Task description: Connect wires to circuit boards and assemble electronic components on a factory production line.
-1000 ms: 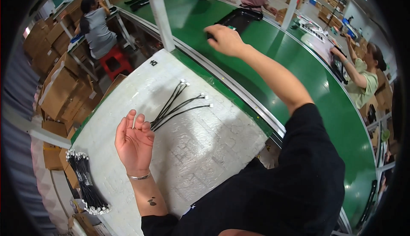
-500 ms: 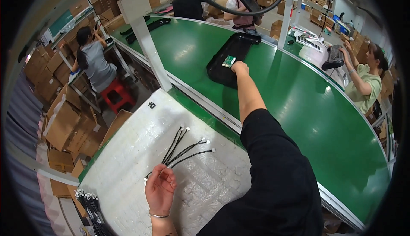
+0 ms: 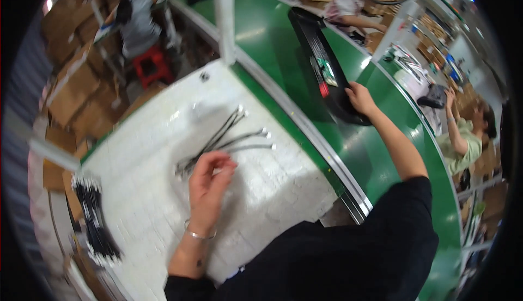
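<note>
- Left hand [image 3: 210,184] over the white worktable [image 3: 147,214], fingers curled loosely, thumb and fingertips drawn together just beside the near ends of the black cables [image 3: 226,137]; whether a cable is actually pinched cannot be told through the blur.
- Cables fanned out on the table's middle, silver-tipped ends pointing toward the conveyor rail [image 3: 305,132], short of the table's far edge.
- Right hand [image 3: 359,97] stretched across the rail onto the green belt [image 3: 381,159], fingers closed on the near rim of a long black tray [image 3: 321,64].
- Tray lying lengthwise on the belt, a small green and red part [image 3: 326,78] inside it, near end close to the rail.
- Open green belt to the right of the tray and below the right forearm.
- Bare white tabletop between the left wrist and the table's near corner.
- Bundle of black cables with white tips [image 3: 95,219] along the table's left edge, well apart from the left hand.
- White post [image 3: 224,15] rising at the table's far edge, by the rail.
</note>
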The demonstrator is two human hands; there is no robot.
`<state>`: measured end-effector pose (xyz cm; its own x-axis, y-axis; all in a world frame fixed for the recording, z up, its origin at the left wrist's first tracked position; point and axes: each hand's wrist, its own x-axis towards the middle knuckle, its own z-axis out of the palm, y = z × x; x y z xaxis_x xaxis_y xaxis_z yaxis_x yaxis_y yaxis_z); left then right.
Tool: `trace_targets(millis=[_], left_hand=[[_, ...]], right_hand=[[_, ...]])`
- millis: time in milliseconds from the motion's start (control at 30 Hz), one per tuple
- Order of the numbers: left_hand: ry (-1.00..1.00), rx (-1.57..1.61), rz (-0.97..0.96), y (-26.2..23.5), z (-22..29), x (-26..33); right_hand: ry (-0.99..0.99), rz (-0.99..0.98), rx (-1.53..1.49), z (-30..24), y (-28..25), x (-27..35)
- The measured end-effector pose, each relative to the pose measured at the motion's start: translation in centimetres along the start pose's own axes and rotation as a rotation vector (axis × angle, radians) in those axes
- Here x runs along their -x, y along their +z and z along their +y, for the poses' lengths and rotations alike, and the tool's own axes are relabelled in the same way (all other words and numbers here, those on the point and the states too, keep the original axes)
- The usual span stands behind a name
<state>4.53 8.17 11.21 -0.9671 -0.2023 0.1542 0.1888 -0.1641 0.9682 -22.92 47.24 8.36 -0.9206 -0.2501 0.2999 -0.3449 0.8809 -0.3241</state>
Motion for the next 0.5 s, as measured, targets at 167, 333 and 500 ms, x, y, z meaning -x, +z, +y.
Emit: trace_targets(millis=[167,333,500], left_hand=[[0.725,-0.922,-0.251,3.7,2.9,5.1],[0.381,-1.339,-0.687,1.2,1.9,11.5],[0.109,-1.271,-0.492,-0.3,2.3,16.3]], right_hand=[[-0.441,-0.413,-0.067,-13.4,-5.9,8.6],[-1.197,-0.821,-0.051,-20.8,-0.3,10.5],[-1.219,-0.953,-0.124,-25.1,5.7,9.0]])
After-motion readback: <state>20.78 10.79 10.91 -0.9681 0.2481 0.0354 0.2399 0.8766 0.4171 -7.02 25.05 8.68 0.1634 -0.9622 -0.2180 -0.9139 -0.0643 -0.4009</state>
